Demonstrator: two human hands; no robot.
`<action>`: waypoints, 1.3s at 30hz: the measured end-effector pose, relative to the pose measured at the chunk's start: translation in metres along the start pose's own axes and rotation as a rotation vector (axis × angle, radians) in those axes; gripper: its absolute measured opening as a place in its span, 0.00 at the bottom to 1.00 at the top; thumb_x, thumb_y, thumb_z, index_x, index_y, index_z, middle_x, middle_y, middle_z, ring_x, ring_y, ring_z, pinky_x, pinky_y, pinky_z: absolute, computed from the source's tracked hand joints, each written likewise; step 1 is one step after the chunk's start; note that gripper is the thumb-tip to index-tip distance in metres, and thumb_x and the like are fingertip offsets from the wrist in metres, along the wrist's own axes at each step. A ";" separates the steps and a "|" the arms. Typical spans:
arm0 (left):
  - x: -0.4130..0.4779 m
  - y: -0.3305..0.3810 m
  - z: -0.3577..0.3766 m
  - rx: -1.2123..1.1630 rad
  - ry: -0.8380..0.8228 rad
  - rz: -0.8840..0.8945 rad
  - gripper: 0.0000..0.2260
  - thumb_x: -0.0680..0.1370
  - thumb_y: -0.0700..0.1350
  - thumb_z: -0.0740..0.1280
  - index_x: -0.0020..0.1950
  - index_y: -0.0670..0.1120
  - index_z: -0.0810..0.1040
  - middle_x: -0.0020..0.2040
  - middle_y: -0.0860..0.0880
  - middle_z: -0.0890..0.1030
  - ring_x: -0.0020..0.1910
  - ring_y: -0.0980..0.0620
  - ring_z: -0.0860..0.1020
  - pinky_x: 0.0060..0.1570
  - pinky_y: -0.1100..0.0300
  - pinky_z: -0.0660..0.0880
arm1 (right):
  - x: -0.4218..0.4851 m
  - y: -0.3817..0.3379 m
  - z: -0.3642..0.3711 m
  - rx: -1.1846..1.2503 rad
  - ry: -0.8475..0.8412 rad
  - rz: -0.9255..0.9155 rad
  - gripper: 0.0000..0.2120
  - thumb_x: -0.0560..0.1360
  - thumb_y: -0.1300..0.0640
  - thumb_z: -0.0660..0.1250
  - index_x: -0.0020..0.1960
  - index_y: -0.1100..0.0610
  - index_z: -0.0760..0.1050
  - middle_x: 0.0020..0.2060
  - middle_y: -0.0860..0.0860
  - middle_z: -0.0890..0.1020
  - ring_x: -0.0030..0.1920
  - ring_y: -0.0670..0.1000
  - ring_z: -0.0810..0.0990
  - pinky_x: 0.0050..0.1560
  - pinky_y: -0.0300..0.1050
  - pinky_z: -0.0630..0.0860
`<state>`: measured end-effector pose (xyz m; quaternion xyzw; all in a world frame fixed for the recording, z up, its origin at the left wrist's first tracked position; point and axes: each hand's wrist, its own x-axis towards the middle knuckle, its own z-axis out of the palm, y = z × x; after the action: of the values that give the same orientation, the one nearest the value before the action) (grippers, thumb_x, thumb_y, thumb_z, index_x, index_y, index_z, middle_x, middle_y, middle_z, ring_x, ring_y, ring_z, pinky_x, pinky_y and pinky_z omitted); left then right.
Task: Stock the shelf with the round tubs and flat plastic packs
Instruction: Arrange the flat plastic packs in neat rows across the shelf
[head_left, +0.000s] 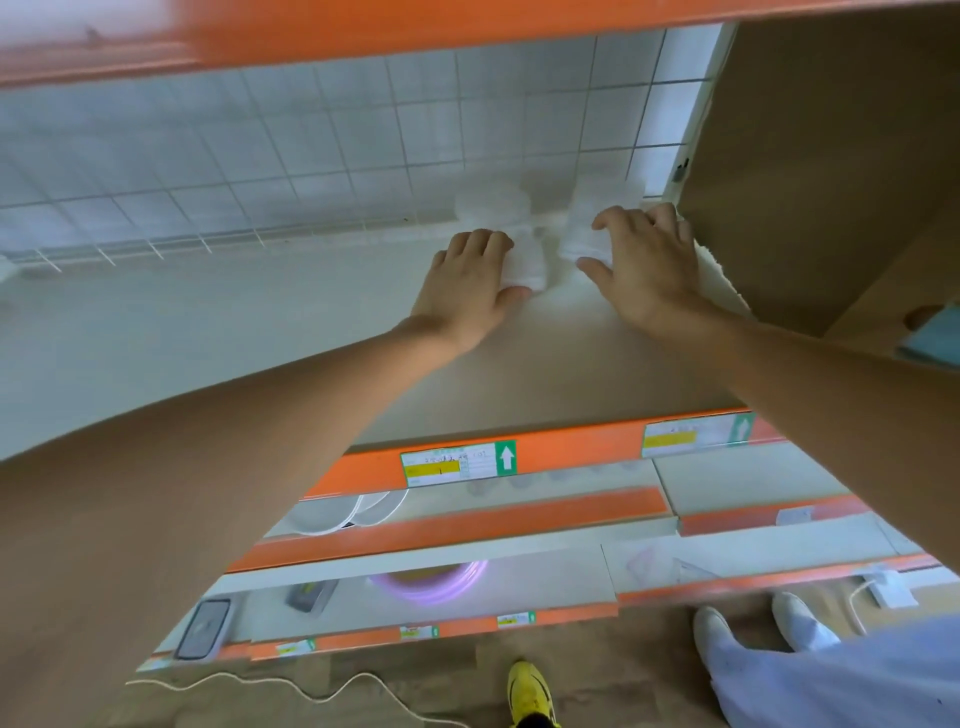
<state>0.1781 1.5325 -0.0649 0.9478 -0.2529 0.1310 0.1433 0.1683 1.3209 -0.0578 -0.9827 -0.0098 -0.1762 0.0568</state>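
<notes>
Both of my hands reach deep onto the white shelf board (260, 332), near its back right corner. My left hand (467, 280) curls over a translucent white round tub (530, 265), thumb at its near side. My right hand (644, 260) holds a second translucent tub (579, 236) between thumb and spread fingers. The two tubs stand close side by side. Another pale round tub (493, 205) stands behind them against the wire back. The tubs are blurred and their outlines are faint. I see no flat plastic packs on this shelf.
A white wire grid (311, 130) backs the shelf. A large cardboard box (831, 182) fills the right side. Orange shelf edge with price labels (457, 462) runs below my arms; lower shelves hold small goods. A person's white shoes (753, 629) and a floor cable (291, 686) are nearby.
</notes>
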 end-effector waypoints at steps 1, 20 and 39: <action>-0.004 0.000 -0.002 -0.010 0.008 -0.018 0.23 0.80 0.54 0.65 0.69 0.42 0.68 0.67 0.44 0.71 0.68 0.43 0.67 0.62 0.52 0.65 | -0.003 -0.002 -0.001 0.008 0.000 0.006 0.21 0.79 0.44 0.64 0.67 0.53 0.70 0.61 0.53 0.78 0.65 0.58 0.67 0.61 0.51 0.60; -0.156 -0.047 -0.093 0.027 0.030 -0.144 0.25 0.74 0.56 0.72 0.64 0.43 0.73 0.61 0.44 0.76 0.60 0.41 0.73 0.59 0.51 0.67 | -0.106 -0.114 -0.046 0.164 -0.097 -0.127 0.26 0.74 0.43 0.70 0.66 0.53 0.72 0.62 0.52 0.76 0.65 0.55 0.71 0.62 0.48 0.64; -0.268 -0.011 -0.278 0.039 0.064 -0.090 0.26 0.70 0.64 0.72 0.59 0.49 0.76 0.56 0.53 0.79 0.56 0.49 0.76 0.57 0.57 0.69 | -0.193 -0.203 -0.195 0.184 -0.053 -0.234 0.26 0.73 0.37 0.68 0.66 0.50 0.72 0.61 0.46 0.77 0.64 0.50 0.73 0.62 0.45 0.68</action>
<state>-0.0898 1.7544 0.1039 0.9562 -0.2026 0.1599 0.1384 -0.0877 1.4999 0.0787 -0.9697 -0.1419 -0.1542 0.1255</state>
